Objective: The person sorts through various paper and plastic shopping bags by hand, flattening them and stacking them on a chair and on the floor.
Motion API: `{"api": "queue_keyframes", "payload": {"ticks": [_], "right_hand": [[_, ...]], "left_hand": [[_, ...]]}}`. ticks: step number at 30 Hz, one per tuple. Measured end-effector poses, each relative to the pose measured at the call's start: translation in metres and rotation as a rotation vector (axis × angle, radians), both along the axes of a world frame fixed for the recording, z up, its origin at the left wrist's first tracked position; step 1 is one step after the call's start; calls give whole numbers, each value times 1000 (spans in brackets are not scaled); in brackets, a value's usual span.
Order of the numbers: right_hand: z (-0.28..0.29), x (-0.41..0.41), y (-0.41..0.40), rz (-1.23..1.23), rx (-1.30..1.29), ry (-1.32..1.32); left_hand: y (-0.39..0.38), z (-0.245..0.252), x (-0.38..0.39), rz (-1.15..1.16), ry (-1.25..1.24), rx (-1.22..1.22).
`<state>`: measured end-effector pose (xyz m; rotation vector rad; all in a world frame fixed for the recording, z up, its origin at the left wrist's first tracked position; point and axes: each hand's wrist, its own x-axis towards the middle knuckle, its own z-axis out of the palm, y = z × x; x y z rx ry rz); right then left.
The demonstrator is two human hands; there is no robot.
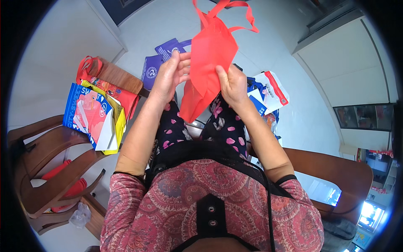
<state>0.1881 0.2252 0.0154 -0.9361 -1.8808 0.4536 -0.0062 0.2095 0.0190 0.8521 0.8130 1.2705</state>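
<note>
A red fabric tote bag with loop handles (212,56) hangs partly folded in front of me, its handles at the top. My right hand (233,83) grips its right side, thumb on the near face. At its left edge is my left hand (174,71), fingers spread with the palm towards the bag; its fingertips reach the edge, and whether they touch it I cannot tell. Purple printed bags (151,71) lie on the floor beyond my left hand. Right of my right hand is a white and red printed bag (274,91) among blue ones.
On a wooden chair (119,74) at the left rests a stack of folded paper and fabric bags, a blue printed one (85,110) on top. Another wooden chair's back (327,167) is at the right. White cabinets (352,63) stand along the right side. A clear plastic bag (80,215) is at lower left.
</note>
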Motion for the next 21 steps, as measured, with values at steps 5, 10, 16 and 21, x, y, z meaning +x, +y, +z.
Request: {"api": "queue_keyframes", "payload": {"ticks": [5, 10, 16, 21], "right_hand": [[-8, -7, -14, 80, 299, -222], [-27, -14, -31, 202, 303, -352], [-39, -11, -36, 151, 187, -313], [-48, -10, -47, 174, 108, -244]], "left_hand": [[0, 21, -13, -41, 0, -67], [-11, 20, -14, -70, 82, -98], [-26, 0, -21, -278, 105, -75], [-31, -17, -14, 5, -44, -359]]}}
